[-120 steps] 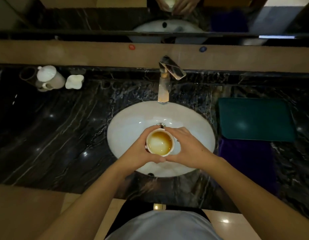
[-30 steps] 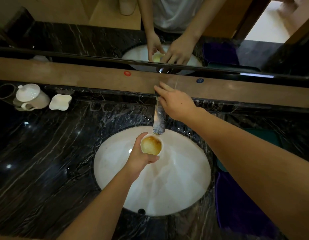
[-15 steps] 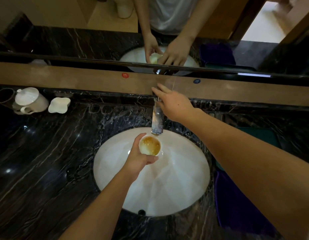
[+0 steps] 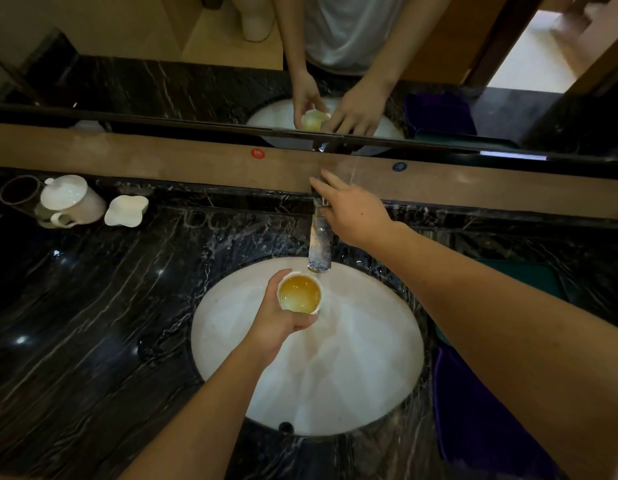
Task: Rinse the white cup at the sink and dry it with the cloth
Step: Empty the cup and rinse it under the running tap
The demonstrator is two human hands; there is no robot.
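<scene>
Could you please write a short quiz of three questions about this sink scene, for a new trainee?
1. True or false: the white cup is empty.
2. Which hand holds the cup? A. left hand B. right hand C. both hands
3. Fill the gap: the right hand rests on the ______ behind the sink.

Key
1. False: yellowish liquid sits in it.
2. A: the left hand alone has it in its grip, over the basin, just beside the spout of the faucet.
3. Faucet: the hand is on its top; the lever itself is hidden under it.
</scene>
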